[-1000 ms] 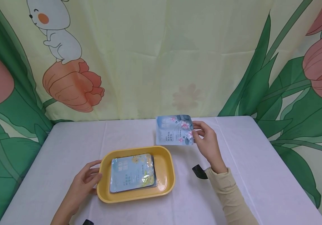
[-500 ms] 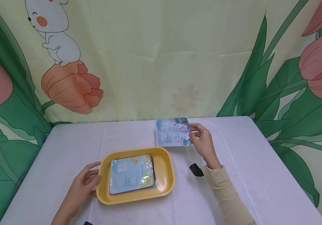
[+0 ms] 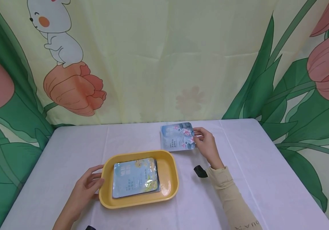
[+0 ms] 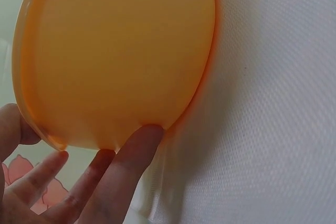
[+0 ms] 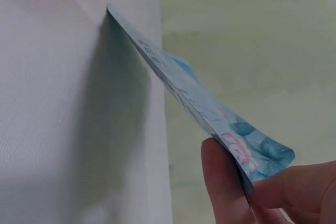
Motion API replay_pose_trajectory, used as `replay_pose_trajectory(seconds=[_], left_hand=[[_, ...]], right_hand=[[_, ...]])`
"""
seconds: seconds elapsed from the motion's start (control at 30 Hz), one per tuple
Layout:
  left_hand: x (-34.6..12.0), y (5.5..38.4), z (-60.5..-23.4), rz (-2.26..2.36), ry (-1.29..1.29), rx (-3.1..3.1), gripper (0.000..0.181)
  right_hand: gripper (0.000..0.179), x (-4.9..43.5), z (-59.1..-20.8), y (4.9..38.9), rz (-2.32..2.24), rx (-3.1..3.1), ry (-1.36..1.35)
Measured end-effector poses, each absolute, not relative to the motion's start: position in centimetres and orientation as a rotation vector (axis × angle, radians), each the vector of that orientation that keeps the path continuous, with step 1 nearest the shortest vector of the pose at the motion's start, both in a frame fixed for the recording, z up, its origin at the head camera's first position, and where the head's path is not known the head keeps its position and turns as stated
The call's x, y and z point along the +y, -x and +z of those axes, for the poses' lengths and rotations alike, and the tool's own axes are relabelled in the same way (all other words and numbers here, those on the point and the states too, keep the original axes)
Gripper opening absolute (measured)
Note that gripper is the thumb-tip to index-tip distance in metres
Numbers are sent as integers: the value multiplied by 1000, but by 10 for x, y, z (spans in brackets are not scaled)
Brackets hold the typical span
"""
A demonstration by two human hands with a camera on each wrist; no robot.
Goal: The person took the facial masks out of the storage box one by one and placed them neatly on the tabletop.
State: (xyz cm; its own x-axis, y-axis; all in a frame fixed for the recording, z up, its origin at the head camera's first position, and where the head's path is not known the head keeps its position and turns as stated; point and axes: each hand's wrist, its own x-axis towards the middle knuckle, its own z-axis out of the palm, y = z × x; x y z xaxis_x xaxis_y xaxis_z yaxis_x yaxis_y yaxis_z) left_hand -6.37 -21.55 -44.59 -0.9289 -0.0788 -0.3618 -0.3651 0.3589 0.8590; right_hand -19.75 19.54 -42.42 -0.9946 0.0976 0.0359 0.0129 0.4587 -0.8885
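My right hand pinches the right edge of a blue sheet mask packet with pink flowers. In the right wrist view the packet slants, thumb and fingers on opposite faces at its flowered end; its far corner is close to the cloth. A yellow tray stands nearer, with a stack of light blue sheet mask packets in it. My left hand holds the tray by its left end. The left wrist view shows fingertips against the tray's outer wall.
A white cloth covers the table. Behind its far edge hangs a printed curtain with tulips and a white animal. Black straps hang near both wrists.
The packet in my right hand has come down a little toward the tabletop and slightly nearer. The left hand and the tray stay in place.
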Motion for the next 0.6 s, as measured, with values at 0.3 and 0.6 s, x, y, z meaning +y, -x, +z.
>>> replay_pose_trajectory(seconds=[0.3, 0.6], left_hand=[[-216, 64, -446, 1615, 397, 2355, 58], [-217, 65, -450, 1619, 401, 2352, 58]], right_hand=[[36, 200, -431, 202, 1590, -2632, 77], [37, 206, -438, 204, 1507, -2706, 144]])
